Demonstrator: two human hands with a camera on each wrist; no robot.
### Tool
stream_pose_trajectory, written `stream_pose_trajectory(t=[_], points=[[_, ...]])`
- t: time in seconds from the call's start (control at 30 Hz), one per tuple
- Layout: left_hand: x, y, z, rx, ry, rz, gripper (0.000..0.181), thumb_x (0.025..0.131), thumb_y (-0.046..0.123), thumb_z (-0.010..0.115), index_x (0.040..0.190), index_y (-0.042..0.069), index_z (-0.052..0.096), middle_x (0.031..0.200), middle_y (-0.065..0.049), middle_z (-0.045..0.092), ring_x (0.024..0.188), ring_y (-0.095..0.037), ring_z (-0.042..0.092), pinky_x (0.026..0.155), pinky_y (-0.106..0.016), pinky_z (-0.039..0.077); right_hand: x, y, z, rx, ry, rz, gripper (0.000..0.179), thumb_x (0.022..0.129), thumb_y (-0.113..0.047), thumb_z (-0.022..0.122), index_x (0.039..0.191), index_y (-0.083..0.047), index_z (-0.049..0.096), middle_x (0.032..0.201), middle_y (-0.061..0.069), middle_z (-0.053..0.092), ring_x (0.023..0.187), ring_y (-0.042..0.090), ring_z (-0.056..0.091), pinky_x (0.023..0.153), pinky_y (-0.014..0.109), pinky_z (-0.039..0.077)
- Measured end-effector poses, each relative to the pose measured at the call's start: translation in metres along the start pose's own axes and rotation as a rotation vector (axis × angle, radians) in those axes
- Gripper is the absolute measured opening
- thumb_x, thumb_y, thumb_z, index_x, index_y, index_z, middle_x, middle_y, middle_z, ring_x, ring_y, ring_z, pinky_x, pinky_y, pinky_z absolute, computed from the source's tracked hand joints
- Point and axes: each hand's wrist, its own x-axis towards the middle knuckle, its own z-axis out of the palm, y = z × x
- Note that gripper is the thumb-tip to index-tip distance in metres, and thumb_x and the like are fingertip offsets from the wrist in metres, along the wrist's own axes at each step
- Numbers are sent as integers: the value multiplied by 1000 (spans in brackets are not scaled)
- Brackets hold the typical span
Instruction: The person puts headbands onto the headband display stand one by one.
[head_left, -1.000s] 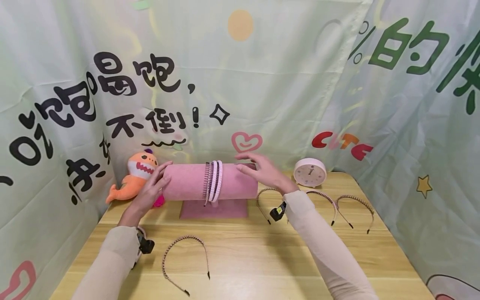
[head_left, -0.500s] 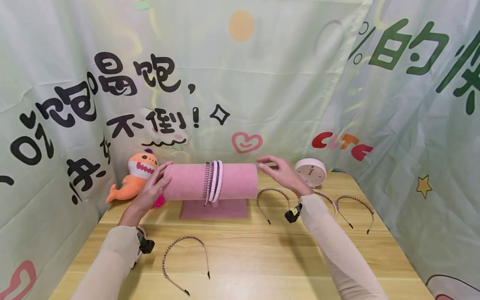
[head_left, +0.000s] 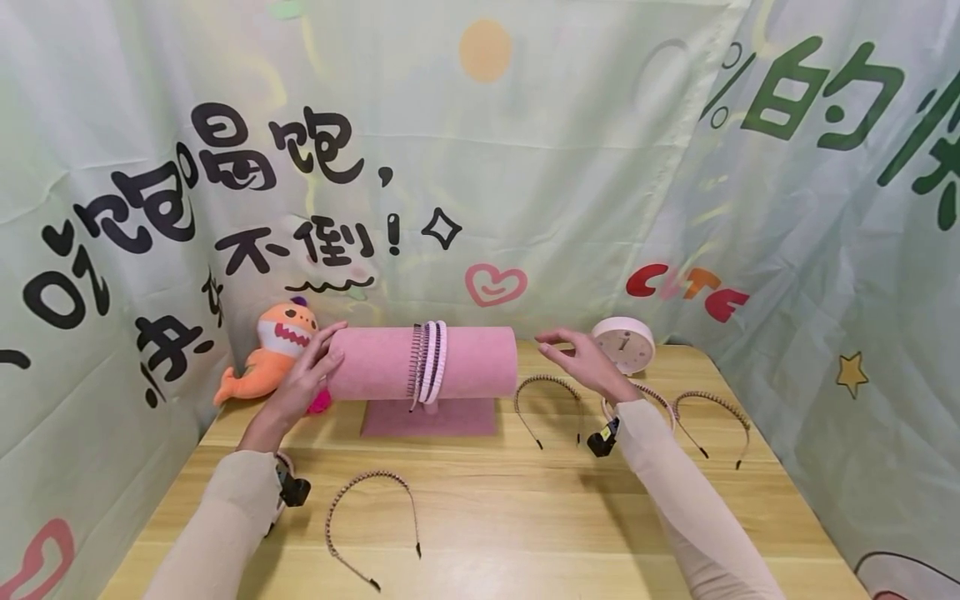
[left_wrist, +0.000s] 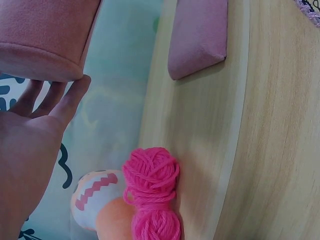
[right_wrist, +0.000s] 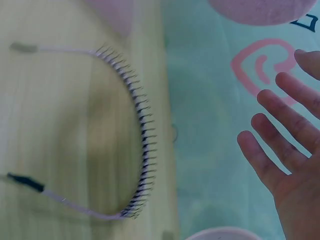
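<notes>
A pink padded cylinder (head_left: 480,358) on a flat pink base (head_left: 390,419) forms a display stand, with several headbands (head_left: 432,358) looped around its middle. My left hand (head_left: 300,387) touches the cylinder's left end, fingertips against its end edge in the left wrist view. Nothing is held by my right hand (head_left: 585,362), which hovers apart from the stand's right end, its fingers extended in the right wrist view. Under and beside that hand lie headbands: a toothed headband (right_wrist: 142,140), a pinkish headband (head_left: 660,396) partly hidden by the wrist, and another headband (head_left: 712,397) farther right.
One more headband (head_left: 371,475) lies at front left, and another is mostly hidden by my left wrist. An orange plush toy (head_left: 266,367) and pink yarn (left_wrist: 152,185) sit at back left. A round pink clock (head_left: 624,343) stands behind my right hand, before the fabric backdrop (head_left: 555,208).
My right hand has left the cylinder's right end and moved to the right and slightly down, in front of the clock. The left hand and the stand have stayed in place.
</notes>
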Motion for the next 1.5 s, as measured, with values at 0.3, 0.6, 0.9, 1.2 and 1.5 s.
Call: stream_pose_trajectory(t=[0.3,0.6,0.9,1.2,1.5], points=[[0,1,0,-1,-4,-5,57,119,33,43,173,27,26,179,-16,17,163,-38,19,130,-69,16,-9,22,2,-17,-1,35,47,112,-38,63,146,-5,66,150,18,65,139,43,61,117,60,49],[0,0,0,-21,-1,0,62,119,31,43,174,15,19,178,-19,18,160,-39,21,129,-73,16,-14,48,9,-51,-43,18,49,114,-35,60,146,2,65,152,22,63,144,45,56,118,62,47],[-1,0,0,-18,1,0,59,119,30,43,174,23,24,178,-19,17,161,-41,19,129,-74,15,-20,62,16,-38,-55,121,52,113,-40,60,145,1,66,155,25,59,145,48,55,121,64,43],[-2,1,1,-16,6,-7,60,119,31,43,174,21,22,178,-19,18,160,-41,20,129,-75,16,-20,73,21,-124,-67,84,48,113,-40,60,138,-1,72,151,25,63,139,46,60,117,63,47],[-2,3,1,-12,4,-6,61,118,32,43,174,20,21,177,-20,19,160,-42,19,128,-77,15,-15,82,26,-226,-48,33,42,113,-34,61,133,0,75,144,24,68,134,44,64,112,61,52]])
